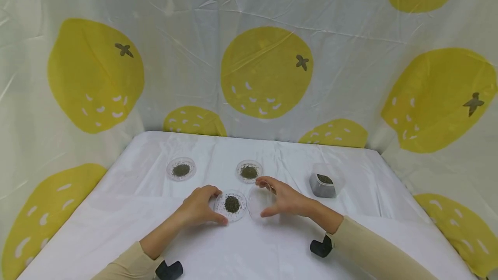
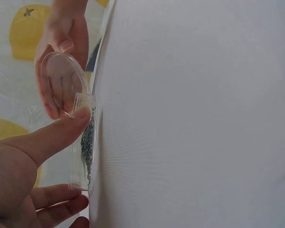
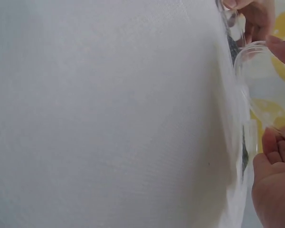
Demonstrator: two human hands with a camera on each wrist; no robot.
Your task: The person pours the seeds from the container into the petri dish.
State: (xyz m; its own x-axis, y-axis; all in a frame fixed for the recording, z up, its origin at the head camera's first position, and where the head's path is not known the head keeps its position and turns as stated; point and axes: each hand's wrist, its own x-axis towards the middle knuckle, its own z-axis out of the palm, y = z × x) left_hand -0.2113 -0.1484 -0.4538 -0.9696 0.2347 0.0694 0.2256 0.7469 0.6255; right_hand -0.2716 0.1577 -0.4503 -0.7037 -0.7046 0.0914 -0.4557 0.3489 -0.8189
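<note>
My left hand (image 1: pixel 198 206) holds a clear petri dish (image 1: pixel 240 216) between thumb and fingers. A small mound of dark green-brown granules (image 1: pixel 232 204) lies in the middle of it, with loose specks around. In the left wrist view, the thumb is on the rim of this dish (image 2: pixel 77 166), which sits flat on the white cloth. My right hand (image 1: pixel 289 200) grips a clear round lid (image 1: pixel 256 204) by its edges, just right of the dish. Seen from the left wrist, the lid (image 2: pixel 87 86) is tilted steeply, its lower edge close by the dish's rim.
Two more petri dishes with similar mounds stand behind, one at the left (image 1: pixel 170 169) and one in the middle (image 1: pixel 239 172). A clear plastic tub (image 1: pixel 323 192) of dark granules is at the right. A lemon-print curtain (image 1: pixel 342 77) hangs behind the white-covered table (image 1: pixel 249 254).
</note>
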